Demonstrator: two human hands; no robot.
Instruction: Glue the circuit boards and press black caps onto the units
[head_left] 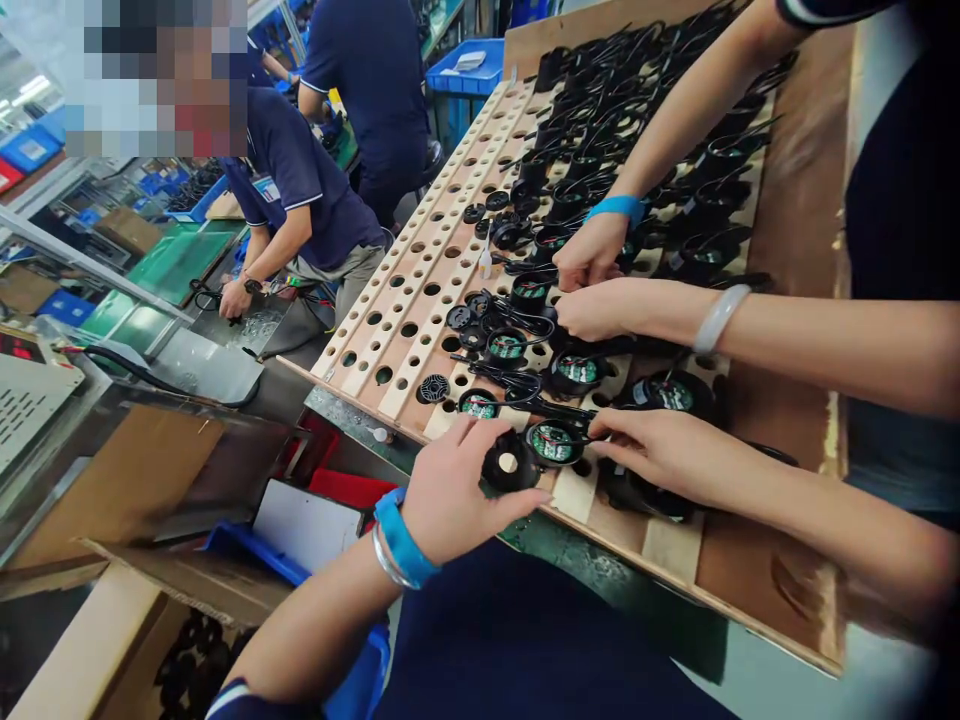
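Black round cap (516,478) is sitting in the left hand (454,490), thumb and fingers curving around its rim, pale disc (508,462) facing the camera. Right hand (667,450) is pinching a black cable (574,411) just right of an open housing (553,442). Cable's long axis is running left-right, slanting down toward that hand. Housing is standing near the front edge of the drilled wooden tray (757,560), mouth pointing up, green board showing. Seated co-worker (300,190) is wearing a badge (267,189), print too small to read.
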